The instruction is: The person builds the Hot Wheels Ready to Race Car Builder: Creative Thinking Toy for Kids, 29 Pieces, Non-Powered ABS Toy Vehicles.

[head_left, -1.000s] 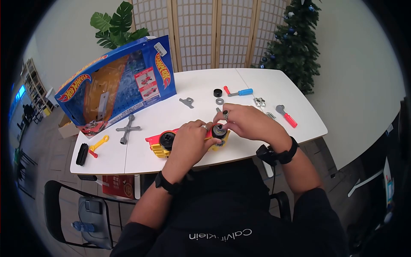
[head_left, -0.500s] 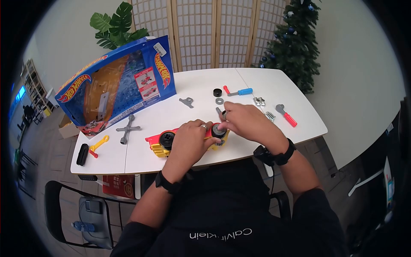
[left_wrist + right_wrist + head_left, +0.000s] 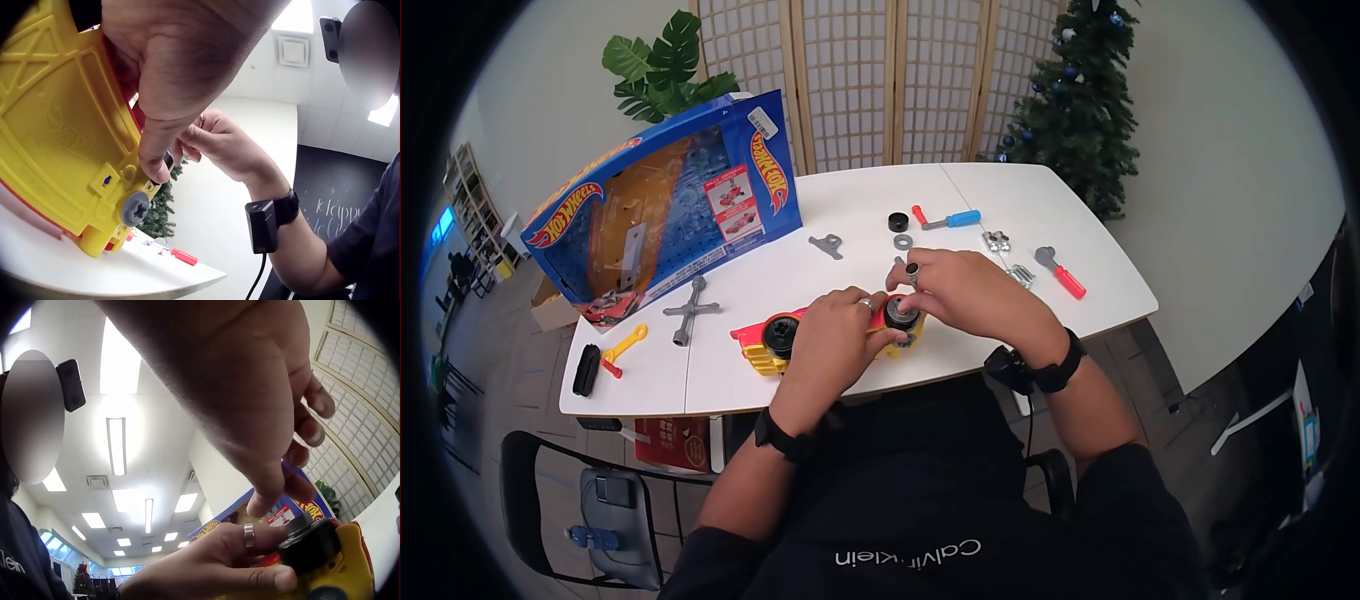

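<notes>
A red and yellow toy car (image 3: pixel 762 358) lies on its side near the table's front edge, one black wheel (image 3: pixel 780 336) facing up. My left hand (image 3: pixel 830 335) grips its middle, thumb beside the other wheel (image 3: pixel 901 314). In the left wrist view the yellow underside (image 3: pixel 56 125) shows a grey screw head (image 3: pixel 134 209). A grey piece (image 3: pixel 299 523) stands on the black wheel (image 3: pixel 312 547) in the right wrist view. Just above it is my right hand (image 3: pixel 250 394), fingers loosely bent and thumb apart from them.
Behind are a black ring (image 3: pixel 898 222), a grey washer (image 3: pixel 903 242) and a grey wrench (image 3: pixel 827 245). A blue-handled tool (image 3: pixel 952 220), silver pieces (image 3: pixel 997 241) and a red-handled tool (image 3: pixel 1061 274) lie right. A cross wrench (image 3: pixel 691 311) and large blue box (image 3: pixel 660 200) stand left.
The head view has shifted slightly. My right hand has made small movements at the wheel, its fingers changing position. My left hand keeps its grip on the car.
</notes>
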Available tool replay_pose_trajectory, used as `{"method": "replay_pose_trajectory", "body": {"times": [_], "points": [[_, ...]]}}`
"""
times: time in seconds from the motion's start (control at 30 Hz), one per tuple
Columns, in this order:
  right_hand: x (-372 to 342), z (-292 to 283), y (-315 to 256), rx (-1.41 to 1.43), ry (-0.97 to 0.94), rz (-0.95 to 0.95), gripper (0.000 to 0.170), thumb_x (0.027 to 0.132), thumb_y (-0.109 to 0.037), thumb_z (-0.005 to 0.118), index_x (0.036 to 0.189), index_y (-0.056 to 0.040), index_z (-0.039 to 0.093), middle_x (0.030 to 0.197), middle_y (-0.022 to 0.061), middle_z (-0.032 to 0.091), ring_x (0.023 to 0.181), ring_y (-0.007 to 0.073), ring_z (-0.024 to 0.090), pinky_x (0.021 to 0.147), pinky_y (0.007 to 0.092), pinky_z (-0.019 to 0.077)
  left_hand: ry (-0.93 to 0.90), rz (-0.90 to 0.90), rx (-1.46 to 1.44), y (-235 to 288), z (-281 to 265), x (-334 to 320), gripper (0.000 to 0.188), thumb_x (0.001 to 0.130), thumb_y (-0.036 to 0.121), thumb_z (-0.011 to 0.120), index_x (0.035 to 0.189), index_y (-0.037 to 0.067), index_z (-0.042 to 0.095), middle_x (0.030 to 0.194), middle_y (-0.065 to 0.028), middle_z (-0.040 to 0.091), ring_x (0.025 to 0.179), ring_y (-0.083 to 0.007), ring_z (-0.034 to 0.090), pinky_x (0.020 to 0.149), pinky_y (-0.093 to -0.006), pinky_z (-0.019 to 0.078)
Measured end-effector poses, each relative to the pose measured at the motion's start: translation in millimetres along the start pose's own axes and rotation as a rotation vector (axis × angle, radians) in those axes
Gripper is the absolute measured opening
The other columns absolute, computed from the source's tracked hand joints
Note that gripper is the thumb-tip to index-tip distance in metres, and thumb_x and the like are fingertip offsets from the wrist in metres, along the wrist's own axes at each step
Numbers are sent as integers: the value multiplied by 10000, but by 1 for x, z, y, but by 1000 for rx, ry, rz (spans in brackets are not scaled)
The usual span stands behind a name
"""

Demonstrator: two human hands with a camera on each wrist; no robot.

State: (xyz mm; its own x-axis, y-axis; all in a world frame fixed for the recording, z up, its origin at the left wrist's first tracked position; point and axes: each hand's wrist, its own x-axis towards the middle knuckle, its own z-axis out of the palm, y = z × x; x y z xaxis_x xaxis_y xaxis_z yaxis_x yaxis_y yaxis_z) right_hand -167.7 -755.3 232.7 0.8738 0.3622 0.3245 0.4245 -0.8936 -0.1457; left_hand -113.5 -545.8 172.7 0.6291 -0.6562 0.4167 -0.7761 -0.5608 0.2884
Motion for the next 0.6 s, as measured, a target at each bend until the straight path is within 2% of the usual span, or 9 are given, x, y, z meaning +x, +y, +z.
{"method": "replay_pose_trajectory", "body": {"times": [0.07,0.2,0.27,0.3,0.4,0.5,0.57,0.6], "points": [[-2,5,10,32,-24,-98,165,914,-201,763,1019,-74,751,1004,86,683,958,302,703,834,426,564,-7,8,16,0,0,0,573,824,448,865,1212,37,770,1105,-155,760,1055,-343,719,946,-441,565],[1,14,13,149,-72,-36,193,919,-238,756,1027,-78,750,1001,81,684,987,305,699,839,431,568,-18,-13,-34,-1,1,2,556,829,438,865,1204,39,771,1100,-150,760,1046,-345,720,922,-438,568],[2,12,10,-86,-36,-98,183,934,-235,750,1033,-82,748,982,84,677,998,304,696,826,433,573,31,0,-18,-1,4,0,539,830,432,866,1201,52,774,1089,-148,758,1025,-347,720,897,-441,571],[4,11,7,-86,-33,-99,183,934,-235,750,1033,-82,748,982,84,677,998,304,696,826,433,573,33,1,-16,-1,3,1,539,830,432,866,1201,52,774,1089,-148,758,1025,-347,720,897,-441,571],[3,10,-3,-206,-99,4,172,950,-232,745,1045,-89,749,981,87,676,1004,306,695,832,431,572,9,3,-38,0,2,0,545,829,435,866,1196,44,773,1081,-148,758,1014,-348,720,893,-442,572],[-1,8,5,-88,-4,65,210,967,-283,731,1046,-90,750,994,82,682,986,304,697,815,430,568,22,6,-28,-2,3,0,537,833,433,866,1190,43,773,1075,-148,760,1016,-349,721,894,-442,573],[-4,14,14,109,22,-85,248,998,-327,689,1037,-89,745,983,80,681,939,318,695,786,437,556,18,18,-20,-3,3,0,537,836,433,865,1177,28,771,1074,-149,761,1017,-347,722,891,-440,575],[-5,17,16,114,21,-80,248,998,-327,689,1037,-89,745,983,80,681,939,318,695,786,437,556,12,18,-21,-3,4,1,537,836,433,865,1177,28,771,1074,-149,761,1017,-347,722,891,-440,575]]}}
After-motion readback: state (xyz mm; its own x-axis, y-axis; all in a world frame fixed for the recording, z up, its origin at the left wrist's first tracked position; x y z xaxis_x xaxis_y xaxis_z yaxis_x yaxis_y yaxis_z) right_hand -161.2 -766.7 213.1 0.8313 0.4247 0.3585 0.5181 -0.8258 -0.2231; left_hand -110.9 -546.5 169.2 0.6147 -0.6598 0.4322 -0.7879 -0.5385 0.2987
